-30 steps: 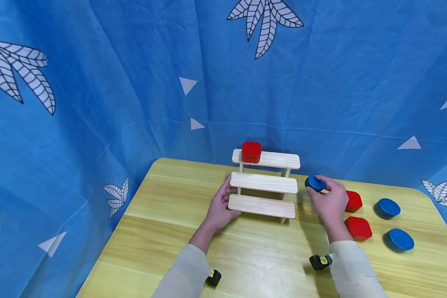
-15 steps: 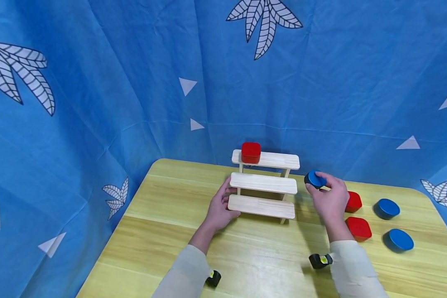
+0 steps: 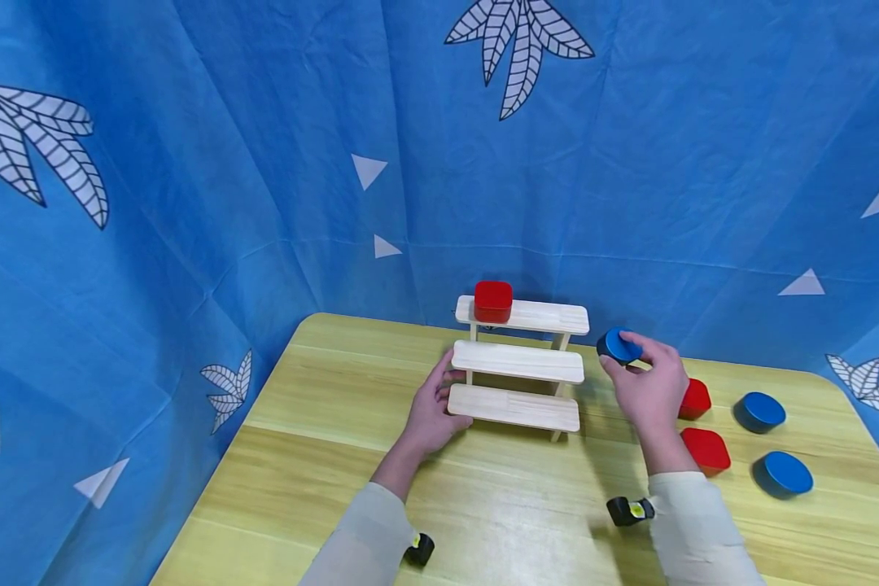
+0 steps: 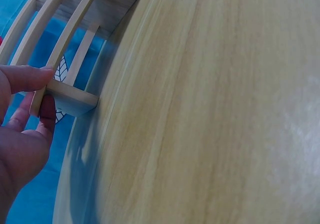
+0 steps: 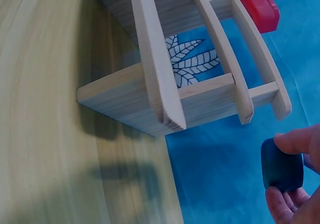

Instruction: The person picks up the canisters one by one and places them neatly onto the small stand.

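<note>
A three-tier wooden display stand (image 3: 516, 360) stands at the back of the table. My left hand (image 3: 428, 417) grips the left end of its lowest board; in the left wrist view the thumb lies on one face and the fingers (image 4: 47, 116) on the other. To the right of the stand, my right hand (image 3: 652, 387) pinches a small round blue tin (image 3: 615, 346) between thumb and fingers, raised above the table. The right wrist view shows this tin (image 5: 281, 165) edge-on, beside the stand's end. A red rounded-square tin (image 3: 493, 302) sits on the left part of the top board.
Two red rounded-square tins, a nearer one (image 3: 706, 451) and a farther one (image 3: 694, 399), stand right of my right hand. Beyond them are two round blue tins, one nearer (image 3: 783, 474) and one farther (image 3: 759, 412). A blue patterned curtain (image 3: 630, 163) hangs behind the table (image 3: 322, 456).
My right hand has lifted the blue tin slightly higher, and the tin is more tilted at first, then nearly level. My left hand and the stand have stayed put.
</note>
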Tool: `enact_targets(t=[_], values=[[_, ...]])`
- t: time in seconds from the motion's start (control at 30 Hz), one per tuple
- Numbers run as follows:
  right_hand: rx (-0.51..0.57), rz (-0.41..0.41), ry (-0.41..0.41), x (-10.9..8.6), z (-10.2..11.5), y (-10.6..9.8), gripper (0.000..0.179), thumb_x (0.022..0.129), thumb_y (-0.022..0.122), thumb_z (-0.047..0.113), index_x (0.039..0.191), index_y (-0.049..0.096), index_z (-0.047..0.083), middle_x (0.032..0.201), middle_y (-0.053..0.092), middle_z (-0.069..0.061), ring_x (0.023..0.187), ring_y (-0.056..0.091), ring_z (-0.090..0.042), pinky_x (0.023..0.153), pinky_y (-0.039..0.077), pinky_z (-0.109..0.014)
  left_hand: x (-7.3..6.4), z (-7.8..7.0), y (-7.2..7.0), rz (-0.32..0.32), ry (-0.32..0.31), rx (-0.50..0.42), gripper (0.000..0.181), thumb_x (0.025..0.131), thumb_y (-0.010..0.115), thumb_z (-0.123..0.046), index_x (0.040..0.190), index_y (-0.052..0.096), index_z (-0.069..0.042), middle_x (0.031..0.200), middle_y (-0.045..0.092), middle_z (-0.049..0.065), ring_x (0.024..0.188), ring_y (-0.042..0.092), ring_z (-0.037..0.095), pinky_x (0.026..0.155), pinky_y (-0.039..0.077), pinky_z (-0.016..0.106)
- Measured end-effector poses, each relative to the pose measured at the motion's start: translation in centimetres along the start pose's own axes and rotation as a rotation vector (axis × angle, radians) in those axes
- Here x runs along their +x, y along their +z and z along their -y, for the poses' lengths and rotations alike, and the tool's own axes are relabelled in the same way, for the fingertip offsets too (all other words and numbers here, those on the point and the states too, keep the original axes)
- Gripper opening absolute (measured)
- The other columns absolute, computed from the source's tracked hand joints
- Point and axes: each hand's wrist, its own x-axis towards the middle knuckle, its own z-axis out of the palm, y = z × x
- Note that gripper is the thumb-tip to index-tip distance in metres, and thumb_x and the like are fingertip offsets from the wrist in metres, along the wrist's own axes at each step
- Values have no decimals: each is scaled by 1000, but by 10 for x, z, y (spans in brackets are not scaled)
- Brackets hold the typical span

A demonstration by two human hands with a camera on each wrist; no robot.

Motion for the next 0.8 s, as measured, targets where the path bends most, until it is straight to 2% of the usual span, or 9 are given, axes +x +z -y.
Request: enact_targets(t=[0.63,0.8], values=[[21,-21,-35,1,17,-2,50,85,82,18,132,68,12,131,55,-15,110,56,-30,84,56,-42,0,1,-1,2,1,-8,122,66,72,30,157,29,-38,133,53,7,114,54,29,89,54,36],[39,-16,-33,0,22,-3,50,85,82,18,133,67,12,132,54,-15,112,55,-31,85,56,-43,0,0,-1,5,-13,-5,121,66,72,30,158,27,-35,135,52,8,116,53,29,89,54,35]])
